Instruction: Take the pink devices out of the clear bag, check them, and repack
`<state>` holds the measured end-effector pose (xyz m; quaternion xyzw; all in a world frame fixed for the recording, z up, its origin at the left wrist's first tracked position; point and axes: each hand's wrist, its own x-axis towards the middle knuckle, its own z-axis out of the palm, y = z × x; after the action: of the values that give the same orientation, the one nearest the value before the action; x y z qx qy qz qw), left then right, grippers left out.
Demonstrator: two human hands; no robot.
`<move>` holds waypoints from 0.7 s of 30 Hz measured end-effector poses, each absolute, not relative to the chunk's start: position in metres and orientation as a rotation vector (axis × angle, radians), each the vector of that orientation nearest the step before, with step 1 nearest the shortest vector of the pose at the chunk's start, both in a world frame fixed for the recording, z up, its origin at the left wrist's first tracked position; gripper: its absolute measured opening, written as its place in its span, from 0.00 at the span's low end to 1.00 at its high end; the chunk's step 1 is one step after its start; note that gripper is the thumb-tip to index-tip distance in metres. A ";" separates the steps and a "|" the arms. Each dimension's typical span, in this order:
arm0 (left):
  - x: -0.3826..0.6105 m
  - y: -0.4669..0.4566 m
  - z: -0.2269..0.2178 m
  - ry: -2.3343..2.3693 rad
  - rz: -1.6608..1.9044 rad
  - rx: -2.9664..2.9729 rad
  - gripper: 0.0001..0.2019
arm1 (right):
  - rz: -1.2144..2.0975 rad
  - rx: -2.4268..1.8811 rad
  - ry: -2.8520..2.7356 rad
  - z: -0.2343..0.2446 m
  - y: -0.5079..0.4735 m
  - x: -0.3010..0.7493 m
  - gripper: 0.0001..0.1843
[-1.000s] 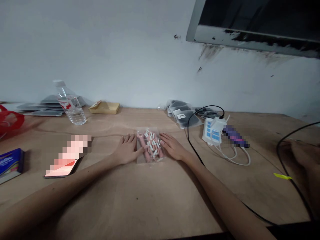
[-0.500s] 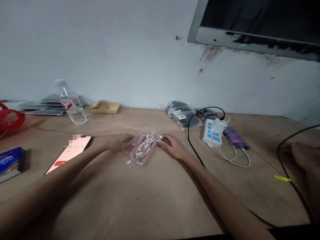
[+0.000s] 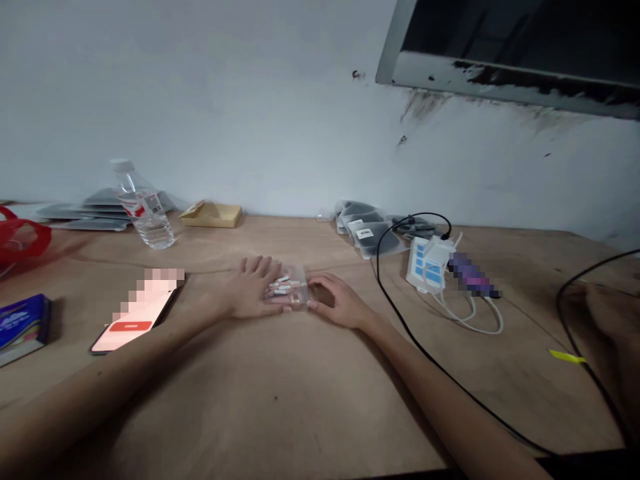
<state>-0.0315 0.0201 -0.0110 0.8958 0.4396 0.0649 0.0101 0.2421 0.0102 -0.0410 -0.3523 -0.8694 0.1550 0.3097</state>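
Note:
A small clear plastic bag [image 3: 289, 291] of pink and white pieces lies on the wooden table [image 3: 300, 393] in the middle. My left hand [image 3: 251, 290] lies flat over the bag's left part with its fingers stretched out, pressing it down. My right hand [image 3: 336, 300] sits at the bag's right edge, fingers curled, thumb and fingertips pinching the plastic. Much of the bag is hidden under my left hand.
A phone [image 3: 136, 316] lies left of my hands, a water bottle [image 3: 143, 208] and a flat brown box [image 3: 211, 214] behind. Dark packets [image 3: 367, 231], a white charger block [image 3: 427, 264] and black cables [image 3: 415, 333] lie on the right. Another person's hand [image 3: 610, 320] rests at far right.
The bag was turned from lengthwise to sideways and pulled in. My left hand moved onto it and flattened; my right hand closed on its right edge.

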 end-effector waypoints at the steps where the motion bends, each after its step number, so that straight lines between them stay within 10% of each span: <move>1: -0.032 0.021 -0.012 1.355 0.196 2.804 0.46 | 0.402 -0.953 -2.276 -0.042 0.011 0.243 0.26; 21: -0.035 0.025 -0.009 1.242 0.269 2.877 0.42 | 0.067 -1.181 -2.204 -0.051 0.021 0.249 0.22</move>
<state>-0.0351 0.0249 -0.0091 0.9147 0.3949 0.0857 -0.0017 0.2489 0.0206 -0.0511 -0.4481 -0.8364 0.0256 0.3145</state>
